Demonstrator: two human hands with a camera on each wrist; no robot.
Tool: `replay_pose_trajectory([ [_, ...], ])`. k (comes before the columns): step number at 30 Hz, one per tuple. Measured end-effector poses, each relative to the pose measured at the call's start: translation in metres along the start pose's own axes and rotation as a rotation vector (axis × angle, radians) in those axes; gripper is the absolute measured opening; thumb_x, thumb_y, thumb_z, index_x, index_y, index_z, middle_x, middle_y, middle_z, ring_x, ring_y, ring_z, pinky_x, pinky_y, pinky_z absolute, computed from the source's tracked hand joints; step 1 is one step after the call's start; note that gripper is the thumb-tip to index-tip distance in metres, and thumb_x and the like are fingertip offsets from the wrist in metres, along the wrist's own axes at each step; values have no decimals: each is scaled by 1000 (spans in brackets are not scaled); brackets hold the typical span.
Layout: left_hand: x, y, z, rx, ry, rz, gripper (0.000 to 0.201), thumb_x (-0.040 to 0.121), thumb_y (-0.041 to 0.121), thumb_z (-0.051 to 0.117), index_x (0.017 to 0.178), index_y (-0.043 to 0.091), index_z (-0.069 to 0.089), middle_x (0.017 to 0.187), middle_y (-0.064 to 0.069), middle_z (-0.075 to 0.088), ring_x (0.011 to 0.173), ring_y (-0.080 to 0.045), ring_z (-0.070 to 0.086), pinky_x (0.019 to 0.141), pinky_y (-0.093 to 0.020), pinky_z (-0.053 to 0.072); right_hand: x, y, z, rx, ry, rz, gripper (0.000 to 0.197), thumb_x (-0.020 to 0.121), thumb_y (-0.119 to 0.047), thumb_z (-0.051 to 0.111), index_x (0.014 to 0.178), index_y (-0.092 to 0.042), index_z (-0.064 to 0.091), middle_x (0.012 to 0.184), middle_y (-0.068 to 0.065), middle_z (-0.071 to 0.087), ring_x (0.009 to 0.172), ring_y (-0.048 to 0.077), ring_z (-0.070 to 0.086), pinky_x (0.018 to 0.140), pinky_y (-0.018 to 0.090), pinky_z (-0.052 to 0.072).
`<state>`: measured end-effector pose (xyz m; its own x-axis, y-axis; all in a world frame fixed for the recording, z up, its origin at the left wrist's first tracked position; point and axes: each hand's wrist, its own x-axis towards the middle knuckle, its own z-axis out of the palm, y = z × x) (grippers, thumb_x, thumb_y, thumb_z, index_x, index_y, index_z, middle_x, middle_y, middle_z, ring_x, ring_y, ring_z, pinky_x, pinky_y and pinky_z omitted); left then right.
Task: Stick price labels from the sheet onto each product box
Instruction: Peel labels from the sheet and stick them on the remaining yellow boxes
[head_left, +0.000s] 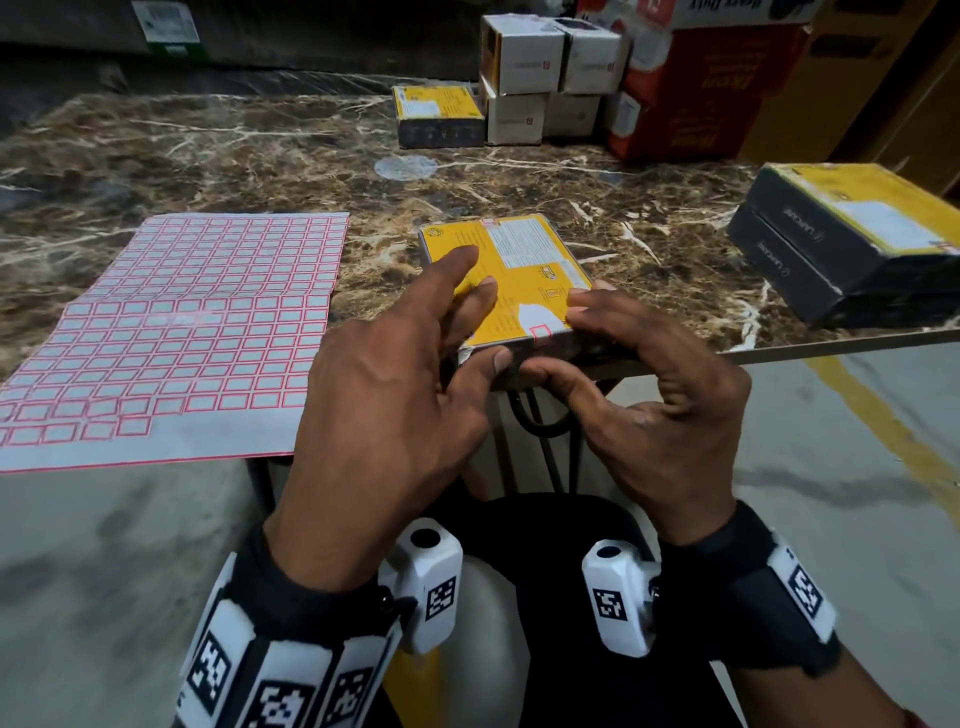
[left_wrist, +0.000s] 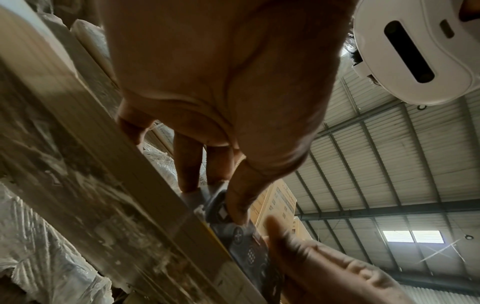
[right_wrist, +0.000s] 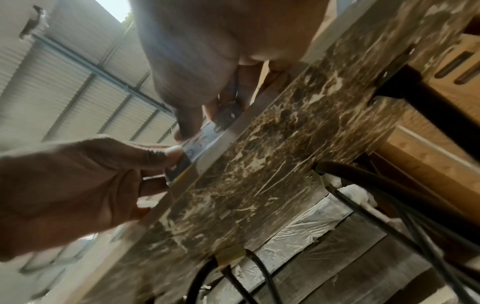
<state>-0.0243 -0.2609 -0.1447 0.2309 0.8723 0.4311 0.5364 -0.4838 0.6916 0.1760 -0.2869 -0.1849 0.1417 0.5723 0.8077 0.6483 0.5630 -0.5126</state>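
A flat box with a yellow top lies at the front edge of the marble table. A red-framed price label sits on the box's near edge. My left hand rests its straight fingers on the top, with the thumb against the front side. My right hand curls its fingers over the near right corner, thumb on the front side. The label sheet, a grid of red-framed labels, lies flat to the left. The left wrist view shows the fingers pressing down on the box.
Two dark boxes with a yellow top are stacked at the right edge. At the back stand another yellow box, several white boxes and a red carton. The table's front edge runs just under my hands.
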Motion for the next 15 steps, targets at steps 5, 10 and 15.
replay_pose_trajectory([
  [5, -2, -4, 2, -65, -15, 23, 68, 91, 20, 79, 153, 26, 50, 128, 20, 69, 111, 38, 42, 94, 7, 32, 1, -3, 7, 27, 64, 38, 25, 90, -22, 88, 101, -1, 81, 114, 6, 79, 113, 16, 75, 92, 44, 63],
  [10, -2, -3, 3, -86, -21, -4, 67, 92, 19, 79, 152, 26, 51, 128, 19, 70, 113, 36, 44, 94, 7, 32, -1, -3, 6, -3, 53, 33, 20, 89, -16, 89, 102, -2, 81, 114, 6, 79, 115, 16, 75, 93, 44, 62],
  [15, 0, -4, 2, -57, 11, -25, 79, 91, 33, 74, 160, 35, 35, 126, 27, 70, 128, 22, 47, 105, -10, 43, 5, -9, 1, -15, -56, 50, 18, 93, -13, 85, 110, -12, 83, 117, 1, 78, 118, 15, 73, 97, 45, 60],
])
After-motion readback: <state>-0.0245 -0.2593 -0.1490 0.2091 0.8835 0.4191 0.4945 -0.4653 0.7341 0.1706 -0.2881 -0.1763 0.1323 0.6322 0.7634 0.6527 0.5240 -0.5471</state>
